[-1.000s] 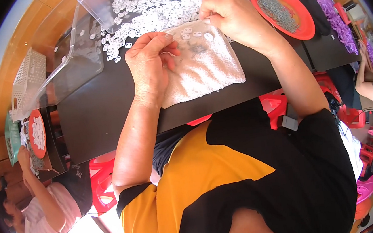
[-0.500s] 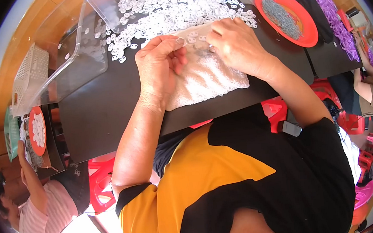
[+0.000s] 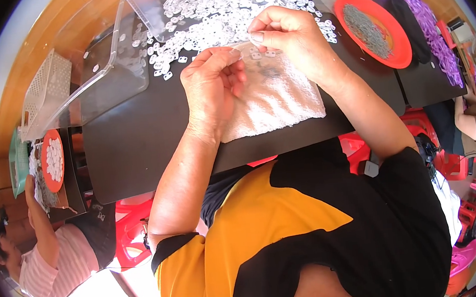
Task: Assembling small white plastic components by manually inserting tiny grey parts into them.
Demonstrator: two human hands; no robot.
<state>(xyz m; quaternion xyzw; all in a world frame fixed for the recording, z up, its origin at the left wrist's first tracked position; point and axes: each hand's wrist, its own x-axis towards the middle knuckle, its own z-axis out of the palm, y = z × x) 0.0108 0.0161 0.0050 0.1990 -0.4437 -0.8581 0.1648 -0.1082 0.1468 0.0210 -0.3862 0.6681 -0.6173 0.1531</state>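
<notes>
A pale towel [image 3: 274, 108] lies on the dark table, with a few small white two-holed plastic pieces [image 3: 263, 55] near its far edge. Above its left side, my left hand [image 3: 208, 91] is closed, thumb tip against the index finger; whatever it pinches is too small to make out. My right hand [image 3: 296, 40] hovers over the towel's far right corner, thumb and forefinger together at a small whitish piece, probably one of the plastic ones. Just beyond both hands spreads a large heap of the same white pieces [image 3: 211, 19].
Clear plastic bins [image 3: 117, 57] stand tilted at the far left and behind the heap. To the right, a red plate [image 3: 403, 46] holds thin grey metal parts [image 3: 365, 30]. Purple strips [image 3: 424, 27] lie farther right. A co-worker [image 3: 59, 257] sits at the left beside another red plate [image 3: 54, 183].
My right hand has lifted off the towel and moved up and left toward the heap, its finger and thumb still pinched. My left hand stays pinched; the view has shifted slightly.
</notes>
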